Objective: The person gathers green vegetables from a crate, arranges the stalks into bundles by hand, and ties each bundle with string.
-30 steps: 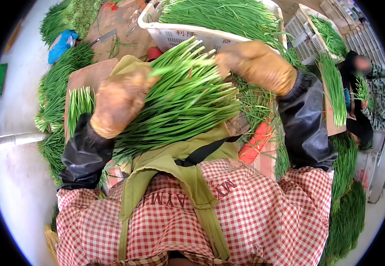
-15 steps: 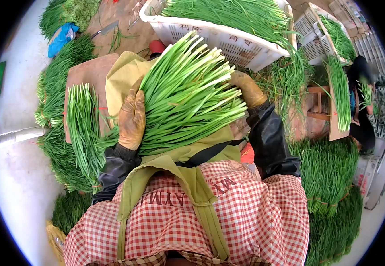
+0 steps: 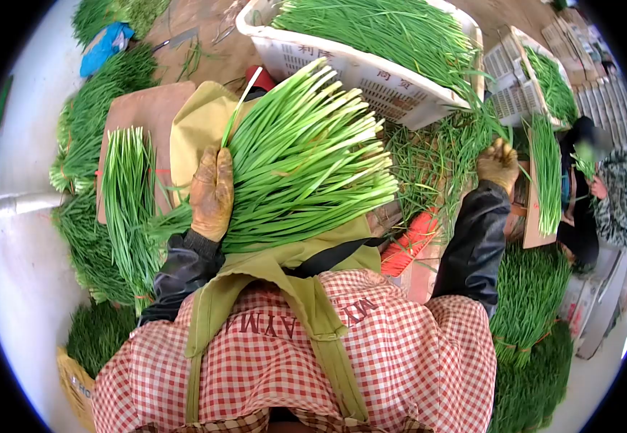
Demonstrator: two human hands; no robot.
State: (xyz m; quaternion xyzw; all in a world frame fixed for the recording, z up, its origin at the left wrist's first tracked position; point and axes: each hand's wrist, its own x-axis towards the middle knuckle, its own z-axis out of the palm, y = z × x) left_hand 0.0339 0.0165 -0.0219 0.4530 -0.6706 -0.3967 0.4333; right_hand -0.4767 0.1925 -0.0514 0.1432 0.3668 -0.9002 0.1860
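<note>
A large loose bunch of green stalks [image 3: 306, 159] lies across my lap on a green apron, pale ends pointing up and right. My left hand [image 3: 212, 189], in a stained glove, rests flat against the bunch's left side, fingers extended. One stalk [image 3: 240, 105] sticks out above that hand. Away to the right, my right hand [image 3: 498, 162] is closed, with thin green blades at its fingers, above scattered loose stalks [image 3: 440, 155]. To the left, a smaller bunch [image 3: 129, 195] lies on a brown board [image 3: 173, 97].
A white crate [image 3: 357, 61] full of stalks stands ahead, with another crate [image 3: 512, 97] at right. Tied bundles [image 3: 533, 289] are stacked at right and others [image 3: 104, 108] at left. A red roll [image 3: 411, 242] lies near my lap. A person [image 3: 613, 187] sits far right.
My right hand has moved from the bunch's right side out to the right and closed on thin blades. My left hand stays beside the bunch. One stalk now sticks up at the bunch's upper left.
</note>
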